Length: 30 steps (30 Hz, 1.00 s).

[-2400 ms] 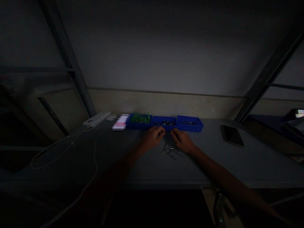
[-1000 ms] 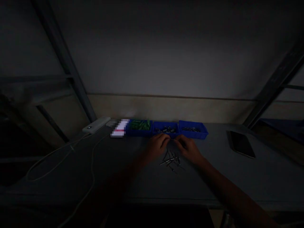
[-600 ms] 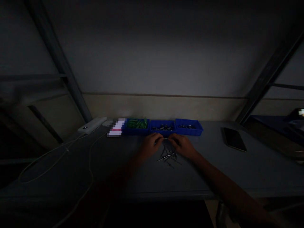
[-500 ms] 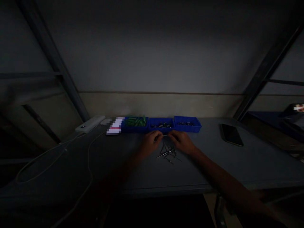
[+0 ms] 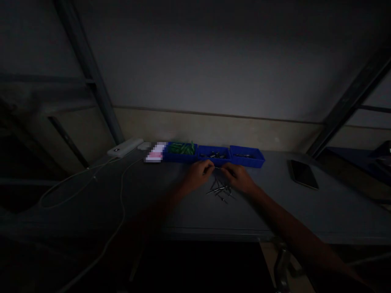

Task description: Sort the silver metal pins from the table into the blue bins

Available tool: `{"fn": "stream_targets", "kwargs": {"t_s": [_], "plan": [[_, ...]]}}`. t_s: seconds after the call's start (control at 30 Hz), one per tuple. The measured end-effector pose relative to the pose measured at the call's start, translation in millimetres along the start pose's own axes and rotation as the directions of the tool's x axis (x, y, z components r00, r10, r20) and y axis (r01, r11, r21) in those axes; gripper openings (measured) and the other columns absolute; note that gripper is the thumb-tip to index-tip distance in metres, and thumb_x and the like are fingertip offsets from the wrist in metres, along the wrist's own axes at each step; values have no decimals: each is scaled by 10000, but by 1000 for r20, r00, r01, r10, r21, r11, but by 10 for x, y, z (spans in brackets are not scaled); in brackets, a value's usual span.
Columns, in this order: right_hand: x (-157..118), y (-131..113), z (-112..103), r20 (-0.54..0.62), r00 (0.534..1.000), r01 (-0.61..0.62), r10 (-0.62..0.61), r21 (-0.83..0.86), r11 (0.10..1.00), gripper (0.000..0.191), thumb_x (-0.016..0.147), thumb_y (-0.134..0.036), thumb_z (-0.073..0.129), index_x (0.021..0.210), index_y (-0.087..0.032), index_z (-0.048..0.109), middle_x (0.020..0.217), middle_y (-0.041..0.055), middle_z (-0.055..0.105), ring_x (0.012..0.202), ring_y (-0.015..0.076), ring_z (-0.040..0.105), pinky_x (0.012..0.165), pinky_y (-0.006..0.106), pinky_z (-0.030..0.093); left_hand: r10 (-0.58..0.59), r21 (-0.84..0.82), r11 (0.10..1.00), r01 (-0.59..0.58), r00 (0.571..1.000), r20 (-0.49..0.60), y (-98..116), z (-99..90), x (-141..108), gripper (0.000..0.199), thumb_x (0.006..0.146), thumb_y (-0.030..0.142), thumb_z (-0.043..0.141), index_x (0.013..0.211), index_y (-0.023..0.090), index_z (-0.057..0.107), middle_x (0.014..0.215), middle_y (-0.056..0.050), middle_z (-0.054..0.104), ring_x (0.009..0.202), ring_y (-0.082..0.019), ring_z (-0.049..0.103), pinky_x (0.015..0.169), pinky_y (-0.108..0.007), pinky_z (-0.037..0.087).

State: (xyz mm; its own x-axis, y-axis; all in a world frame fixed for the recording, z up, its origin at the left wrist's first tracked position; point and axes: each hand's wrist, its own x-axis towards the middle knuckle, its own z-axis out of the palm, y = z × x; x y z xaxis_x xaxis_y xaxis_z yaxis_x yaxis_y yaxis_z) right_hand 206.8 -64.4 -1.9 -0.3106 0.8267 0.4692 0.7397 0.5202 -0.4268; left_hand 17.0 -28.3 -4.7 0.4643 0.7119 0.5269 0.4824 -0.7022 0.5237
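Between my two hands runs a thin metal rod (image 5: 217,167), its ends hidden in my fingers. My left hand (image 5: 198,174) pinches one end, and my right hand (image 5: 240,176) pinches the other. Just below them, a loose pile of slim metal pieces (image 5: 220,189) lies on the grey table. Behind my hands stand three blue bins in a row: the left bin (image 5: 180,158) has green pieces (image 5: 182,149), the middle bin (image 5: 214,160) short metal parts (image 5: 214,155), the right bin (image 5: 250,162) thin metal pieces (image 5: 243,155). The dim light hides finer detail.
A lit phone screen (image 5: 155,153), blurred out, lies left of the bins. Farther left is a white power bank (image 5: 125,148) with a white cable (image 5: 122,195) trailing over the table. A dark phone (image 5: 304,174) lies at the right. Metal frame posts (image 5: 104,101) rise behind.
The whole view has shifted and tilted slightly as my head moved. Both hands keep their pinch on the rod, and the pile below looks the same.
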Motion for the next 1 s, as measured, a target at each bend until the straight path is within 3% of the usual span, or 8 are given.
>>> {"fn": "stream_targets", "kwargs": {"t_s": [0.13,0.23,1.0], "plan": [[3,-1,-10,-13,1000,-6,6,-3,1000,229,885,-316,423,867,-180,606,722,26,639,598,124,540,591,231,379,-32,-10,999,32,999,-12,2,9,-12,170,834,258,477,962,170,544,609,41,519,570,-105,510,574,-209,377],[5,6,-11,-10,1000,-6,6,-6,1000,226,885,-315,427,866,-176,603,732,24,639,591,117,536,581,224,373,-20,-27,999,21,1000,24,17,4,-14,142,837,253,465,923,174,545,582,51,486,547,-96,491,555,-203,357],[2,-16,-38,-10,1000,15,-15,-9,1000,209,874,-304,453,880,-178,619,749,25,646,609,119,549,590,227,370,-8,-10,1000,9,998,56,-8,-10,8,136,827,250,478,845,167,584,638,25,594,566,-97,531,551,-200,363]]}}
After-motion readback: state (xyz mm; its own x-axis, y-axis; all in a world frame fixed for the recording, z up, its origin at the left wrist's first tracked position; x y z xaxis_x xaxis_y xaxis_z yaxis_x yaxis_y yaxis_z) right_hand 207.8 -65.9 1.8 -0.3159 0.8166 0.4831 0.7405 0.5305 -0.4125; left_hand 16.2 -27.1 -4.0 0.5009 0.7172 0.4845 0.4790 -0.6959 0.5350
